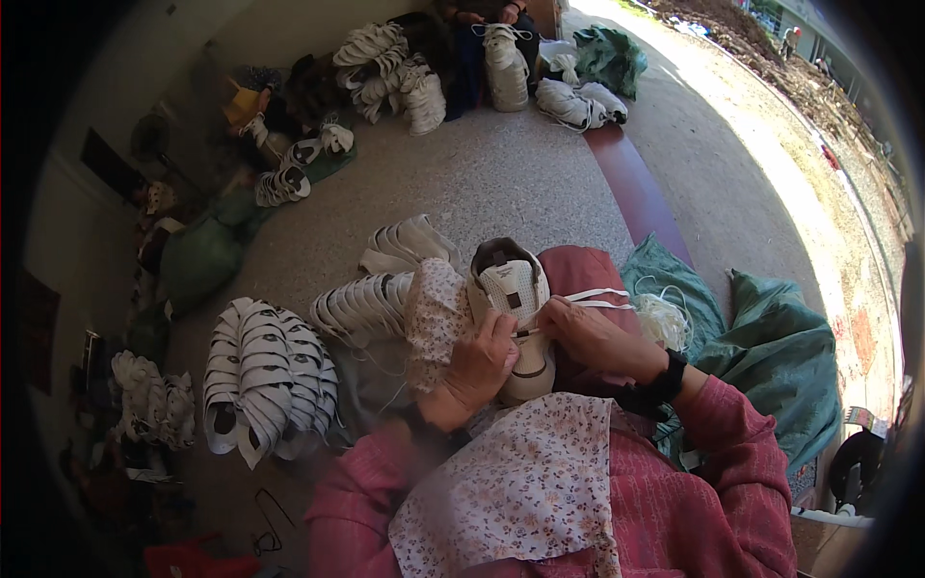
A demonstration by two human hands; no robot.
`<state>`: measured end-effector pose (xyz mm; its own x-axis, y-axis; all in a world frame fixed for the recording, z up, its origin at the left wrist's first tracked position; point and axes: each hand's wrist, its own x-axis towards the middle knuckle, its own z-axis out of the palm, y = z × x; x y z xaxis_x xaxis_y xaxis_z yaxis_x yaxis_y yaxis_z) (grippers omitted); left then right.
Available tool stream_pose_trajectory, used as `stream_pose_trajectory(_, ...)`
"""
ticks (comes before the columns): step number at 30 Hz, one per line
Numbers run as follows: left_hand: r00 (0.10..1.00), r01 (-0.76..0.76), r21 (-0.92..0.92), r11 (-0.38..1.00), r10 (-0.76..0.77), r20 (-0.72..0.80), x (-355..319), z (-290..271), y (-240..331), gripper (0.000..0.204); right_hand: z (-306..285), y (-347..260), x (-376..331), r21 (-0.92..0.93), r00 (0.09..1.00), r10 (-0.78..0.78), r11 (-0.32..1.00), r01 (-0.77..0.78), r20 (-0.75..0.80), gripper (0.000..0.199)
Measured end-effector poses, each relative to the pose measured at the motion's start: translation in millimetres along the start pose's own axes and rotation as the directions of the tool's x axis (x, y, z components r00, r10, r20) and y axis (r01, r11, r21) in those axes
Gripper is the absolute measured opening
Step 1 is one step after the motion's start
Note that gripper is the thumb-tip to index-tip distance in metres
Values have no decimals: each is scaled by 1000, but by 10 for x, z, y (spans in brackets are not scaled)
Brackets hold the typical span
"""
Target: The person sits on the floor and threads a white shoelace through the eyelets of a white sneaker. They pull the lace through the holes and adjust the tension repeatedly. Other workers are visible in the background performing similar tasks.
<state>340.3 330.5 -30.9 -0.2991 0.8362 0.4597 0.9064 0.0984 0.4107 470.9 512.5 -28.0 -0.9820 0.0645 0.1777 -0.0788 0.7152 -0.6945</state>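
A white shoe upper (511,299) with a dark collar lies on my lap, toe toward me. My left hand (477,366) grips its left side near the lacing. My right hand (597,337) pinches a white lace (602,297) that runs off to the right from the shoe. A floral cloth (520,482) covers my lap over my pink sleeves. A black band sits on my right wrist.
Rows of stacked white shoe uppers (265,371) lie on the floor at my left, more piles (395,72) farther back. A bundle of white laces (665,318) rests on green sacks (771,356) at my right. Another person (491,14) sits at the far end with stacked uppers.
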Motion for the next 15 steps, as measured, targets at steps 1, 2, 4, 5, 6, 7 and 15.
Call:
stream_pose_trajectory(1,1000,3,10,1000,-3,-8,-4,15,-4,21,12,-7,12,87,998,54,995,-52,-21,20)
stream_pose_trajectory(2,1000,21,-7,1000,-21,1,-8,19,-10,22,27,-19,10,176,993,111,979,-103,-39,19)
stream_pose_trajectory(4,998,56,-39,998,-55,20,-16,15,-31,23,97,-17,-48,225,988,68,974,-36,-135,19)
stream_pose_trajectory(5,999,53,-60,997,-53,5,-34,13,-55,23,126,-56,-58,249,982,44,969,3,-183,18)
stream_pose_trajectory(6,999,50,-81,996,-51,-10,-56,20,-89,22,144,-99,-79,229,981,65,973,-22,-182,19)
stream_pose_trajectory(7,998,46,-101,994,-49,-25,-78,18,-115,22,155,-152,-103,208,980,86,977,-47,-181,19)
stream_pose_trajectory(15,926,352,-398,847,-252,282,-86,-221,-101,16,181,-63,-53,-158,974,-128,983,98,-187,21)
